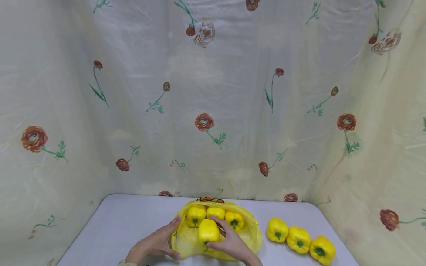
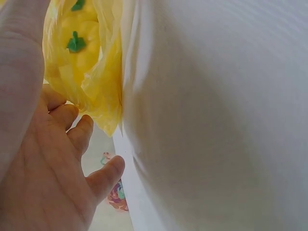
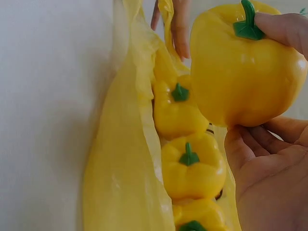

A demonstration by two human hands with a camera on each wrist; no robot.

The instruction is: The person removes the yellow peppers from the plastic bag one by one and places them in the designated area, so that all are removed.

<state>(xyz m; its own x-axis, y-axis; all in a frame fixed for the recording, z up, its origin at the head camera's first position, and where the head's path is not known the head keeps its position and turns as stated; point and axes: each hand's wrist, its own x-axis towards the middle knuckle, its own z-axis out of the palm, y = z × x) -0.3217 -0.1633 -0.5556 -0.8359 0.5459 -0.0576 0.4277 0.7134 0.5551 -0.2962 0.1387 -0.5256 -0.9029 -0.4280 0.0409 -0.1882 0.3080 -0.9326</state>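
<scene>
In the head view, my right hand (image 1: 231, 242) grips a yellow bell pepper (image 1: 209, 231) above the opening of a yellow plastic bag (image 1: 244, 210). Its thumb lies by the green stem in the right wrist view, the other fingers under the pepper (image 3: 245, 67). Three more yellow peppers sit in a row inside the bag, among them a middle pepper (image 3: 192, 168). My left hand (image 1: 156, 240) is spread at the bag's left edge. In the left wrist view its fingers (image 2: 82, 132) touch or nearly touch the bag's outside; the thumb's contact is unclear.
Three yellow peppers stand in a slanting row right of the bag: a left one (image 1: 277, 229), a middle one (image 1: 298, 239) and a right one (image 1: 322, 250). They rest on a white-covered table (image 1: 116, 218). Flower-printed curtains (image 1: 233, 92) surround the table's back and sides.
</scene>
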